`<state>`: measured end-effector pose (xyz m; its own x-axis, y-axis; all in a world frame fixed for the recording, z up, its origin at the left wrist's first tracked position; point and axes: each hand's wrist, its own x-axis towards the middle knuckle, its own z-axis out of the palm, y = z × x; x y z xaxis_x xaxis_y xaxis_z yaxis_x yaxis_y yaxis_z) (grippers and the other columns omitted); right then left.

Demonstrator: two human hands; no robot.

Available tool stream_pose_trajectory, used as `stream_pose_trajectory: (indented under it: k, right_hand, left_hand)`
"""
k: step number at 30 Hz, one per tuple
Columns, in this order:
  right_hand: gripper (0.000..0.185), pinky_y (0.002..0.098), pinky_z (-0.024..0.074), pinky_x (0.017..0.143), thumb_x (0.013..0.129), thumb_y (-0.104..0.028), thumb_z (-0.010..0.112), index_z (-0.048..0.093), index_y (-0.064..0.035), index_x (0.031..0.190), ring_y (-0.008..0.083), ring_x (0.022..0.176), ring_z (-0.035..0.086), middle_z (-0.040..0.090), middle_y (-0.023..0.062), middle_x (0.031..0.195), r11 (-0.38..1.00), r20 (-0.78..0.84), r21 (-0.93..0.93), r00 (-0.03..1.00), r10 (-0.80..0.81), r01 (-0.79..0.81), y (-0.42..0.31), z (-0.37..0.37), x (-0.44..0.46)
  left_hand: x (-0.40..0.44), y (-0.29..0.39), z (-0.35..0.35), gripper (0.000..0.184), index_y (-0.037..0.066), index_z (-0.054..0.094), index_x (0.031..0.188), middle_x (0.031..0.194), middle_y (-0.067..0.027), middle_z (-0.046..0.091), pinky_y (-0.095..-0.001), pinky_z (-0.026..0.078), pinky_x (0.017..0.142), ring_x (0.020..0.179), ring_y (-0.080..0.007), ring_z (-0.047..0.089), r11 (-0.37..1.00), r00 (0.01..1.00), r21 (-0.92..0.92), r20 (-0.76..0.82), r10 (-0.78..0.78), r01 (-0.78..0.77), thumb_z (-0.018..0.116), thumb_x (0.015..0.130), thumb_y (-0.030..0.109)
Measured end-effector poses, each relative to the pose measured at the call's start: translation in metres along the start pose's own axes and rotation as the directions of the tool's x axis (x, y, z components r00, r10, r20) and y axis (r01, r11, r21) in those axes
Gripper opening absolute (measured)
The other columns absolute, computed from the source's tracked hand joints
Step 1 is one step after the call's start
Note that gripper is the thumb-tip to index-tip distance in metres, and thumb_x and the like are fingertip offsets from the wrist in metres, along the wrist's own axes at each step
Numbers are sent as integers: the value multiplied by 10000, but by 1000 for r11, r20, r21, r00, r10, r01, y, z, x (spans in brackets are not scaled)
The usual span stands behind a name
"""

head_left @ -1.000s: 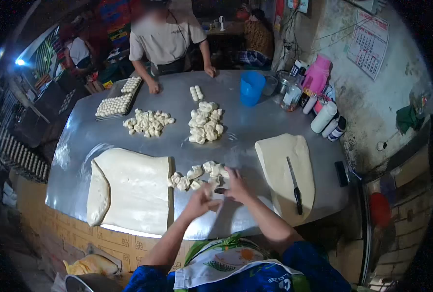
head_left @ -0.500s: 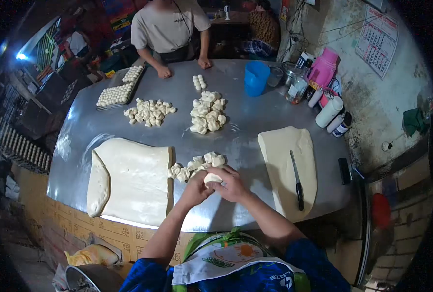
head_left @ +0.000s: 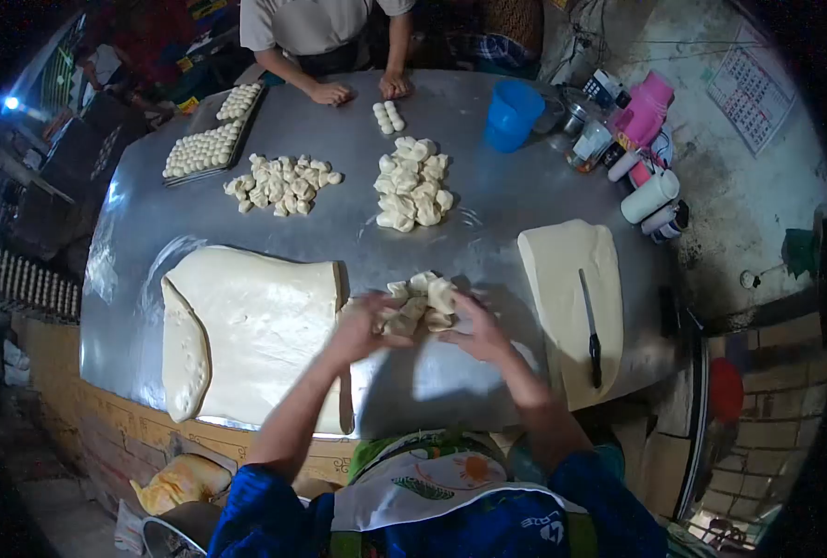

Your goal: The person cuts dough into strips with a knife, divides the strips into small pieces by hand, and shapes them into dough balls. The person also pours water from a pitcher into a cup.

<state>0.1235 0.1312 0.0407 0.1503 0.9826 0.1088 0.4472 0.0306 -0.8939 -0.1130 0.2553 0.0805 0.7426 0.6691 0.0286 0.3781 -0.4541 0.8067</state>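
A small pile of cut dough pieces (head_left: pixel 417 305) lies on the metal table between my two hands. My left hand (head_left: pixel 361 331) is at the pile's left side, thumb and fingers apart, somewhat blurred. On the other side my right hand (head_left: pixel 478 333) is open, its fingertips against or very near the pile's right-hand pieces. Left of my hands spreads a large flat dough sheet (head_left: pixel 269 325) with a folded left edge. To the right lies a longer dough slab (head_left: pixel 562 279), and a black-handled knife (head_left: pixel 591 327) rests on it.
Farther back are two heaps of dough pieces (head_left: pixel 283 184) (head_left: pixel 413 186), some small dough balls (head_left: pixel 388 117) and a tray of dough balls (head_left: pixel 199 153). A blue pitcher (head_left: pixel 511 116) and bottles (head_left: pixel 650 197) stand at the right. Another person's hands (head_left: pixel 330 93) rest on the far edge.
My hands were together around a dough piece; now they have parted to either side of the pile, and that piece is no longer between them. The view has tilted downward.
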Motion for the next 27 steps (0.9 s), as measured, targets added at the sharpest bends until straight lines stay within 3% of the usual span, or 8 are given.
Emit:
stream_pose_trajectory:
  k: [2, 8, 10, 13, 15, 18, 20, 27]
  right_hand:
    - [808, 419, 484, 853, 679, -249, 846, 488, -50, 1375, 338, 1011, 604, 614, 180, 1161, 992, 15, -111, 998, 55, -53, 11, 6, 1]
    - [989, 461, 453, 906, 570, -321, 894, 429, -69, 1406, 368, 1044, 555, 494, 205, 1288, 735, -87, -671, 995, 56, -100, 24, 72, 46]
    - [851, 438, 458, 902, 613, -258, 872, 469, -62, 1336, 358, 1016, 546, 464, 182, 1248, 854, 68, -472, 957, 280, -217, 20, 73, 80]
    - [702, 426, 472, 860, 660, -180, 836, 496, -62, 1263, 340, 968, 554, 485, 155, 1127, 937, -7, -349, 1000, 29, -29, 35, 56, 112]
    - [755, 398, 491, 878, 711, -65, 780, 436, -64, 1384, 334, 1043, 566, 495, 173, 1231, 950, -114, -278, 987, 116, -144, 1, 30, 150]
    - [876, 368, 489, 931, 740, 14, 735, 319, -80, 1504, 315, 1154, 549, 472, 187, 1362, 973, -272, 208, 961, -44, 103, -6, 15, 206]
    - [946, 357, 474, 972, 748, 51, 719, 235, -95, 1547, 292, 1210, 525, 437, 183, 1431, 945, -346, 303, 938, -15, 127, -3, 2, 223]
    - [808, 301, 496, 893, 789, 4, 719, 340, -78, 1498, 216, 1094, 583, 519, 152, 1368, 968, -196, 242, 973, 119, -69, 58, -18, 168]
  left_hand:
    - [-10, -62, -20, 331, 56, 657, 1044, 1129, -139, 638, -450, 511, 811, 911, -368, 612, 816, 982, 573, 184, -38, -76, 689, 766, 233]
    - [41, -106, 45, 309, 66, 596, 1094, 1022, -140, 656, -463, 494, 713, 793, -394, 622, 765, 970, 597, 150, 189, -241, 604, 825, 218]
    - [72, -96, 24, 343, 61, 581, 1121, 976, -152, 660, -466, 486, 683, 766, -390, 628, 911, 922, 329, 368, 121, -250, 610, 809, 199]
    - [106, -72, -11, 334, 58, 582, 1101, 941, -173, 656, -467, 490, 707, 776, -384, 630, 927, 943, 276, 280, 177, -255, 625, 780, 140]
    - [130, -34, -59, 372, 49, 565, 1111, 1032, -183, 644, -448, 496, 738, 856, -375, 632, 931, 952, 211, 137, 276, -300, 630, 745, 48]
    - [166, -25, -100, 402, 35, 538, 1135, 1245, -159, 568, -377, 492, 834, 1074, -304, 590, 913, 883, 58, -235, 406, -404, 621, 747, -27]
    - [171, -10, -115, 377, 39, 543, 1131, 1215, -142, 589, -357, 484, 863, 1057, -277, 595, 941, 876, -85, -398, 271, -329, 654, 773, -1]
    - [68, -43, -21, 240, 39, 579, 992, 763, -99, 614, -355, 473, 629, 639, -249, 566, 991, 994, -82, -20, -103, 101, 717, 846, 170]
